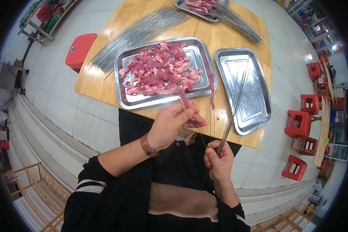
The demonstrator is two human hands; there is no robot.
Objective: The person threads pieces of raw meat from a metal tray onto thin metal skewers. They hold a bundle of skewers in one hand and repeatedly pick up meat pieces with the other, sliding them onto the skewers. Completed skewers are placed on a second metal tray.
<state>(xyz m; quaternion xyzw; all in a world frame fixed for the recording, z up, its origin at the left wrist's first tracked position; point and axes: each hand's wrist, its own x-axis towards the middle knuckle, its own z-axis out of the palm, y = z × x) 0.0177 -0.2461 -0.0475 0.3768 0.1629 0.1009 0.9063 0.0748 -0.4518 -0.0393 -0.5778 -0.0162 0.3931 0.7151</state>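
Between the thumb and fingers of my left hand (177, 120) is a strip of raw meat (184, 98), with a thin metal skewer (201, 132) running up to it. My right hand (219, 158) grips that skewer low down, together with a bundle of bare metal skewers (231, 116). A loaded skewer with meat (212, 90) also rises from my right hand, over the near right edge of the meat tray. Cut raw meat (159, 68) lies piled in the large metal tray (203, 43) just beyond my left hand.
A second metal tray (250, 113) sits at the right of the wooden table (104, 90). Loose skewers (139, 37) spread along the far left. Another tray (213, 19) at the back holds meat beside more skewers (237, 24). A red stool (79, 52) stands by the table's left side.
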